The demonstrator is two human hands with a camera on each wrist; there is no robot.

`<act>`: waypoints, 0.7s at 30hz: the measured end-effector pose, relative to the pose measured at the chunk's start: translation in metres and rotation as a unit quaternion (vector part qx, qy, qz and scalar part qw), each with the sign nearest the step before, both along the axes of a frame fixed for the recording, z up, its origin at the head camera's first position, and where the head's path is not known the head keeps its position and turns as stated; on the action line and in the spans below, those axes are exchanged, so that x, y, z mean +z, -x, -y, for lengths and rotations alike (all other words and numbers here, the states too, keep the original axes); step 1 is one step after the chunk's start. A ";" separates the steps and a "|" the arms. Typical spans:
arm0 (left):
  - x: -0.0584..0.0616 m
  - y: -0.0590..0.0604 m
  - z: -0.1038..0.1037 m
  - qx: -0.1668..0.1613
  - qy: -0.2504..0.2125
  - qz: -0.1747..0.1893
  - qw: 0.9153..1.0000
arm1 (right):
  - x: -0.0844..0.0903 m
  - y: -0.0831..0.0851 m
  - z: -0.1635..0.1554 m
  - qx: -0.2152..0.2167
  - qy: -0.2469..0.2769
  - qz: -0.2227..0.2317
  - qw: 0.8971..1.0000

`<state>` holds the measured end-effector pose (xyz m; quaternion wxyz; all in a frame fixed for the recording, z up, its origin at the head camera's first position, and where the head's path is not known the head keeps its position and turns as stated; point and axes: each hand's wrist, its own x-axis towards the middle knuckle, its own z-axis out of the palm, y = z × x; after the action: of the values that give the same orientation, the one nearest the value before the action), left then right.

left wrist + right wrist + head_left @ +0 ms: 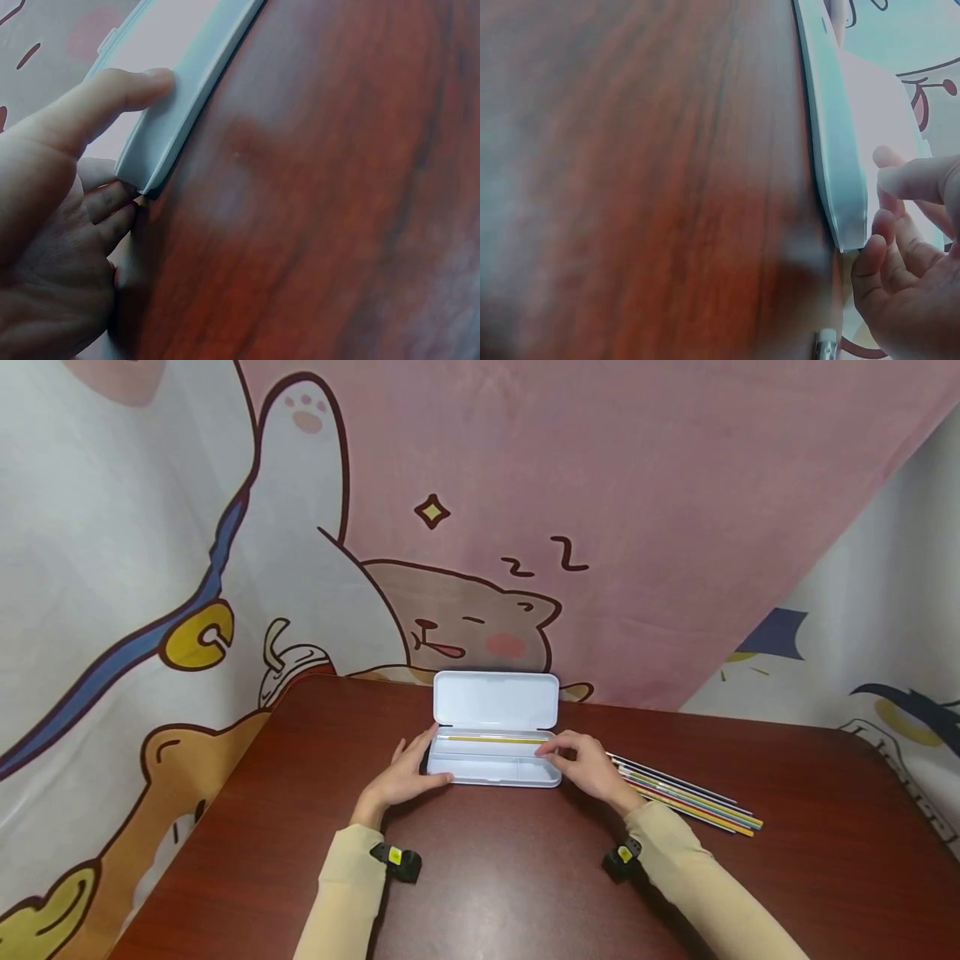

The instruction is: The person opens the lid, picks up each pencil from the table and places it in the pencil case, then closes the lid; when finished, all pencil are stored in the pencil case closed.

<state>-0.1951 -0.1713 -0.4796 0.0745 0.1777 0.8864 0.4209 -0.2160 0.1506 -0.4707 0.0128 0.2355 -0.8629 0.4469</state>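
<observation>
Item: white pencil case [495,752], lid raised and standing open, set on the dark red-brown surface [480,877] near its far edge, in front of a cartoon-printed pink cloth [600,485].

Contents of the case: one yellow pencil [495,739] lying lengthwise along the back of the tray, just below the hinge.

Left hand [405,774]: at the left end of the case. The thumb lies along the front wall, the fingers [112,202] curl round the end corner; the hand grips the case.

Right hand [588,766]: at the right end of the case, fingers bent toward the tray's edge. The wrist view shows the fingertips [874,259] at the corner of the case and the thumb above the rim; whether they pinch the pencil's end cannot be told.

Beside the case, to its right and just behind the right hand: a bundle of coloured pencils [690,797] lying loose on the surface, fanned diagonally away from the case.

Sleeves: beige, both arms.
</observation>
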 end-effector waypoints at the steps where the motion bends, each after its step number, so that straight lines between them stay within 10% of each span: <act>1: 0.000 0.000 0.000 0.000 0.000 -0.002 1.000 | 0.001 -0.002 -0.001 -0.002 0.000 0.002 1.000; 21: -0.003 0.002 -0.003 0.005 0.001 0.001 1.000 | 0.000 -0.025 -0.046 -0.001 -0.024 -0.014 1.000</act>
<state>-0.1970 -0.1687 -0.4824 0.0736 0.1728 0.8875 0.4208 -0.1905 0.1962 -0.4711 0.0193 0.2407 -0.8736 0.4225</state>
